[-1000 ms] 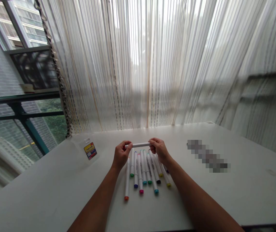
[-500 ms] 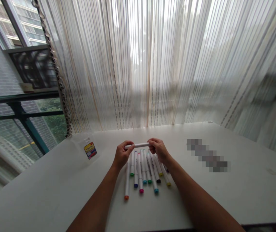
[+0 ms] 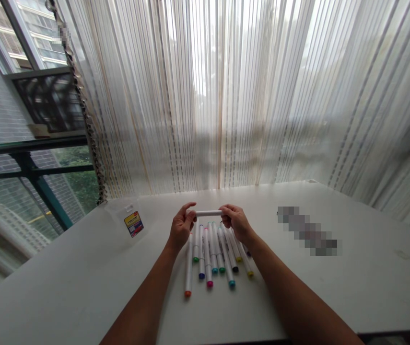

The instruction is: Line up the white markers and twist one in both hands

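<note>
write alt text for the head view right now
A person's left hand and right hand hold a white marker crosswise over a white table. More markers with coloured ends lie nearer the person; a labelled clear package lies to the left, and a striped sheer curtain hangs behind.

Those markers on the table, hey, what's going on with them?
A person holds a white marker sideways between both hands: the left hand at one end, the right hand at the other. More markers with coloured ends lie side by side on the white table, just below the hands in view. A labelled clear package lies off to the left.
</note>
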A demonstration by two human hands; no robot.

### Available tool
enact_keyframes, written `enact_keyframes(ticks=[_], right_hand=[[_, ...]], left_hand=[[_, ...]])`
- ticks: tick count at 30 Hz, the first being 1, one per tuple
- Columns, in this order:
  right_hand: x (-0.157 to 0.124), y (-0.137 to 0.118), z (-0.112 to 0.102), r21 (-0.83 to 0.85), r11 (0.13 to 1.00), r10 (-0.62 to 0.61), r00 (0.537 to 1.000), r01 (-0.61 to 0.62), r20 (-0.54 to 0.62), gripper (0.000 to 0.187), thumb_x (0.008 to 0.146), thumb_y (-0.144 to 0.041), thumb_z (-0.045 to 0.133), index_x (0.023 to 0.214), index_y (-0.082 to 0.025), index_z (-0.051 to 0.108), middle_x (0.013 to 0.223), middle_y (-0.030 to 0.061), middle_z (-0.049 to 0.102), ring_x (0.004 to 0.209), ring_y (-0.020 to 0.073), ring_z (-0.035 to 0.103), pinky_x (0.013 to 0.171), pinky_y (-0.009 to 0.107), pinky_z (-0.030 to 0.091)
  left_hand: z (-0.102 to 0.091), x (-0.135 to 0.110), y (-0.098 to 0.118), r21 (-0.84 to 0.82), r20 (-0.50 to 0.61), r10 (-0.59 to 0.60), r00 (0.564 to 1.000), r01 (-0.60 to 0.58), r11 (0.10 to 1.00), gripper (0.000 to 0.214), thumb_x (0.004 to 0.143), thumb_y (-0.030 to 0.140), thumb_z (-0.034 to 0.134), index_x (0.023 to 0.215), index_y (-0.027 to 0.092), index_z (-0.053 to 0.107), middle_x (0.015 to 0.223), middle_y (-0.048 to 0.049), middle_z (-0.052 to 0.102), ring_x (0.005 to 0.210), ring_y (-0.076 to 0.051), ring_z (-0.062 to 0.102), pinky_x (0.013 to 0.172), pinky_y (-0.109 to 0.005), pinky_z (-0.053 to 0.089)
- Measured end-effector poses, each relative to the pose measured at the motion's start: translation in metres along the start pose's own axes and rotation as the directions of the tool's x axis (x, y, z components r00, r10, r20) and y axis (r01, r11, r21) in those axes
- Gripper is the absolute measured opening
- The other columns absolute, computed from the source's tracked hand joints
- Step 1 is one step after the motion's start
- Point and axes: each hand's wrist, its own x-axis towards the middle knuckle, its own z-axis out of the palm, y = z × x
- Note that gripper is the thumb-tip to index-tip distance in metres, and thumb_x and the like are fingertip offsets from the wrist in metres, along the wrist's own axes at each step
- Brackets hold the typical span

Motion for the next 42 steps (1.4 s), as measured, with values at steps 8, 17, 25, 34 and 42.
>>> enact_keyframes(ticks=[8,17,25,34,42], right_hand=[[-0.004,-0.001,0.005,-0.009,0.999,0.032,0.997,-0.031,0.074,0.016,0.062,-0.028,0.061,0.060,-0.013,0.055,0.043,-0.0059,0.040,0.037,0.0037,0.032,0.035,0.018,0.020],[-0.001,-0.001,-0.002,0.016,0.999,0.028,0.996,-0.029,0.085,0.011,0.058,-0.024,0.059,0.059,-0.013,0.056,0.042,-0.0069,0.035,0.038,0.0028,0.026,0.034,0.017,0.014],[-0.005,-0.001,0.004,-0.002,0.998,0.057,0.992,-0.058,0.113,0.012,0.059,-0.025,0.058,0.060,-0.014,0.055,0.041,-0.0073,0.034,0.036,0.0030,0.026,0.035,0.018,0.013],[0.000,-0.004,-0.002,0.007,1.000,-0.003,0.998,0.003,-0.069,0.008,0.056,-0.021,0.055,0.054,-0.013,0.054,0.038,-0.0077,0.033,0.034,0.0023,0.024,0.035,0.018,0.011],[0.000,-0.007,-0.003,0.038,0.999,-0.027,0.995,0.031,-0.100,0.007,0.054,-0.020,0.054,0.052,-0.014,0.053,0.038,-0.0084,0.030,0.034,0.0017,0.023,0.035,0.018,0.010]], left_hand=[[0.004,-0.005,-0.003,0.057,0.198,0.004,0.980,-0.015,0.998,0.050,0.076,0.034,0.058,0.121,0.019,0.045,0.057,0.0079,0.035,0.043,-0.004,0.029,0.040,-0.017,0.023],[-0.001,-0.004,0.008,-0.037,0.150,0.048,0.987,-0.042,0.998,0.036,0.075,0.029,0.058,0.108,0.017,0.052,0.057,0.0063,0.044,0.045,-0.006,0.038,0.043,-0.018,0.034],[0.004,-0.007,0.009,-0.016,0.270,-0.026,0.963,0.031,0.999,0.034,0.068,0.027,0.061,0.100,0.014,0.056,0.069,0.0015,0.053,0.047,-0.005,0.040,0.044,-0.019,0.034],[-0.003,-0.001,0.003,0.129,-0.101,0.146,0.984,-0.133,0.983,0.013,0.071,0.026,0.054,0.073,0.018,0.044,0.064,0.0057,0.041,0.053,-0.008,0.041,0.052,-0.020,0.036],[-0.005,-0.002,0.012,0.208,-0.102,0.188,0.977,-0.164,0.964,0.031,0.060,0.014,0.052,0.042,0.017,0.027,0.054,0.0047,0.030,0.054,-0.009,0.032,0.054,-0.022,0.028]])
